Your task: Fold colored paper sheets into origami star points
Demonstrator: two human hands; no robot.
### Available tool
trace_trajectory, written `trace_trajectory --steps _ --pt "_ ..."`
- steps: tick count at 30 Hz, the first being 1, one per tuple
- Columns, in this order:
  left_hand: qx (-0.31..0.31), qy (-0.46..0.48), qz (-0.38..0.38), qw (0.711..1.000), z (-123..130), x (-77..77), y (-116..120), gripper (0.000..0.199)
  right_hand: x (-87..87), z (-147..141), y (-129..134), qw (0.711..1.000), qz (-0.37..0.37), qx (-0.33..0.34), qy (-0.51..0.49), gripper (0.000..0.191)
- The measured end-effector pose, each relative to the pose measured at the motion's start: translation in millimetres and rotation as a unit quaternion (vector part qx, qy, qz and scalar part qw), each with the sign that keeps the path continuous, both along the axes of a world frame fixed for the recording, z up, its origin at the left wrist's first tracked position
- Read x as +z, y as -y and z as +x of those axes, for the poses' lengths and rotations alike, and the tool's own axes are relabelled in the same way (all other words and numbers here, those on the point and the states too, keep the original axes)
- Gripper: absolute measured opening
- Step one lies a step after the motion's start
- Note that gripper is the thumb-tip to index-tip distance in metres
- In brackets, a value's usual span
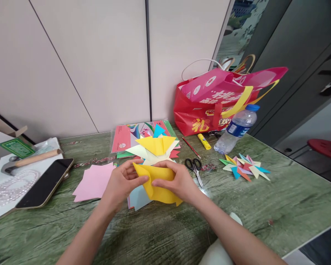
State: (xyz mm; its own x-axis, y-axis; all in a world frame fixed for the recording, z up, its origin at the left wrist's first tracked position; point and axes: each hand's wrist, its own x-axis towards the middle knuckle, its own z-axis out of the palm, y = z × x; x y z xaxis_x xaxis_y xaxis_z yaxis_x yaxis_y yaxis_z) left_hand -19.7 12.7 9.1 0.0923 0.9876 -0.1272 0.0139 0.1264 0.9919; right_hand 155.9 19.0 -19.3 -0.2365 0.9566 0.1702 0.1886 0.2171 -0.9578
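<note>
I pinch the folded yellow paper (157, 194), my left fingers (138, 181) at its pointed left edge, my right fingers (166, 184) across its right half.

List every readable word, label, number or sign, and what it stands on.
"礼": red bag; its other characters are partly covered or blurred.
Pink packaging: white characters, too blurred to read.
Bottle, yellow glue stick, green-sided box, paper pack: print too small or blurred.

Two hands (124, 180) (183, 180), two yellow sheets (158, 172) (156, 146), one bottle (235, 129), one phone (46, 184), perhaps two paper stars (238, 168) (253, 165)
</note>
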Motion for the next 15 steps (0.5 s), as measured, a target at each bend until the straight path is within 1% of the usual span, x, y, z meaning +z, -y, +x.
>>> trace_trajectory --steps 2,4,6,8,11,15 --pt "0.003 -0.008 0.005 1.0 3.5 -0.7 1.5 0.046 0.3 0.0 0.9 1.0 0.005 0.001 -0.016 0.039" --pt "0.006 -0.005 0.005 1.0 5.1 -0.6 2.1 0.046 0.1 0.2 1.4 0.999 0.007 0.008 -0.034 0.043" --pt "0.007 0.016 0.002 1.0 5.1 -0.2 1.9 0.049 0.3 0.6 1.9 0.999 0.008 0.01 -0.042 0.049" --pt "0.005 0.041 -0.001 0.999 4.5 0.5 1.4 0.052 1.4 0.8 2.3 1.0 0.01 0.004 -0.028 0.049" --pt "-0.011 0.066 -0.008 0.998 4.5 1.6 1.1 0.052 4.0 1.1 2.3 1.0 0.008 -0.013 0.007 0.034" --pt "-0.02 0.061 -0.008 0.998 5.5 2.3 1.8 0.049 4.4 1.6 1.0 0.999 0.013 -0.021 0.038 0.015"
